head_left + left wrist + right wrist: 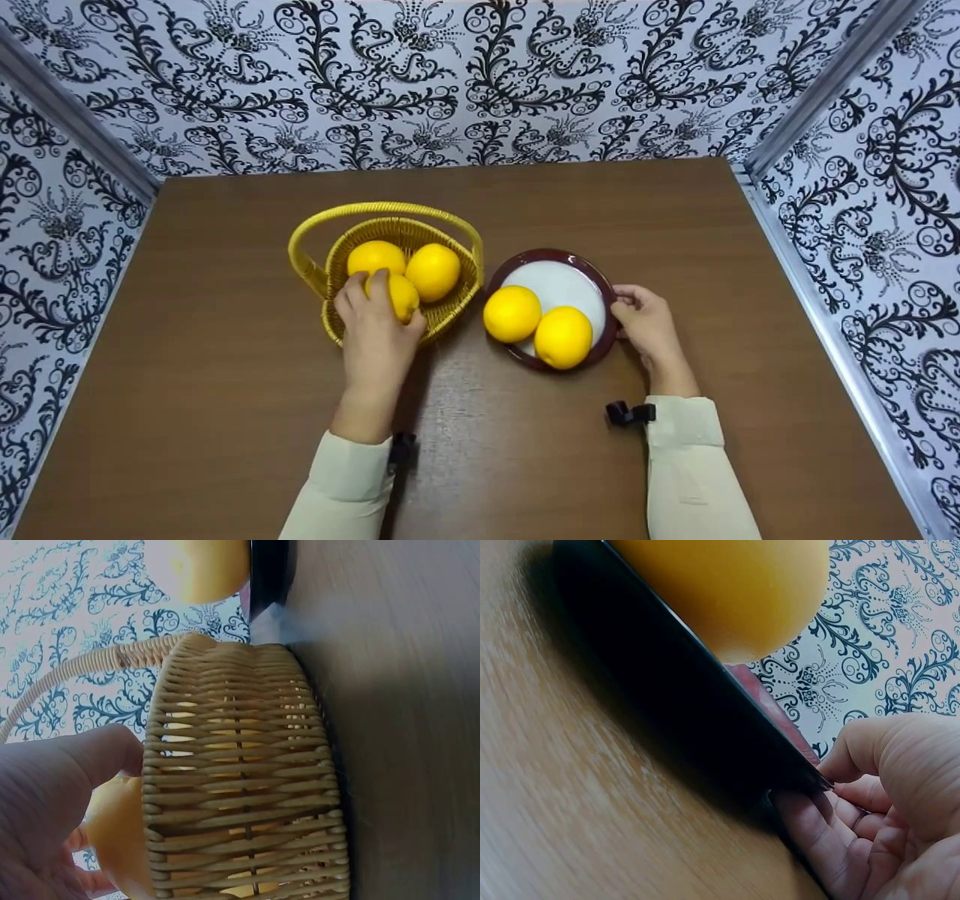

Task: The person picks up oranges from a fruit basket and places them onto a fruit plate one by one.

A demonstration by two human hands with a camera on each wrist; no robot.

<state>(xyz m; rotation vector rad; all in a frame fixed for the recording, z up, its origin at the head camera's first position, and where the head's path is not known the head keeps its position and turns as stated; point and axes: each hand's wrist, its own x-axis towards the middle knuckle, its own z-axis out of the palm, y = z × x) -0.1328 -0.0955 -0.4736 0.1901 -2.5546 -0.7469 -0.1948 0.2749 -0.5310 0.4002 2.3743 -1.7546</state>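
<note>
My left hand [375, 330] reaches into a yellow wicker basket [336, 259] and holds a round, orange-like yellow fruit [405, 297], its fingers curled over the top. In the left wrist view, this fruit [116, 840] shows between the hand and the basket's woven side [240, 757]. Two more yellow fruits [433, 271] lie behind it in the basket. My right hand [651, 322] pinches the right rim of a plate [574, 281] with a white centre and dark red rim. Two similar fruits [562, 337] sit on the plate's front part.
The basket's arched handle [382, 207] stands up above its back side. Plate and basket stand close side by side on a brown wooden table [495, 465]. Patterned walls [480, 82] border the table at the back and on both sides.
</note>
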